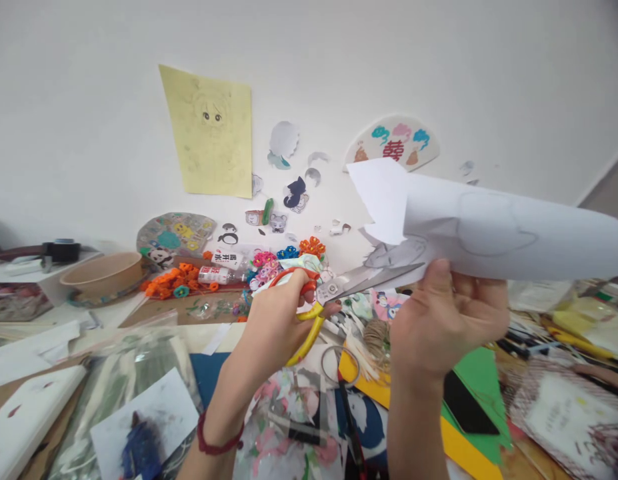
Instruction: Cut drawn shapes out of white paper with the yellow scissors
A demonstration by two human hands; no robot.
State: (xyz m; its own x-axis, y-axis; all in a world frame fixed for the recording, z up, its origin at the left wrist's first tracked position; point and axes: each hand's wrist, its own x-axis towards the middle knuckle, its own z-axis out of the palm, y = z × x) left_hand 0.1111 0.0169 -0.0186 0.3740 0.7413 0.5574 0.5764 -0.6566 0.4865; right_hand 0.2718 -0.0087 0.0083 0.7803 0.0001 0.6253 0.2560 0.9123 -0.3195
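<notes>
My left hand [283, 313], with a dark red cord at its wrist, is closed around the red and yellow handles of metal scissors [333, 289]. The scissor blades are apart and point right, at the lower edge of a white paper [493, 227]. That paper carries pencil outlines and is partly cut, with a jagged flap at its left end. My right hand [451, 313] pinches its lower edge between thumb and fingers, just right of the blade tips. Part of a shaded drawing shows beside the blades.
A yellow drawing sheet [216, 153] and a painted fan shape [393, 143] are on the wall. A round tan basket [106, 273] stands left, near orange beaded pieces [176, 281]. Below my hands lie plastic bags, a black phone-like slab [469, 403] and green paper [481, 373].
</notes>
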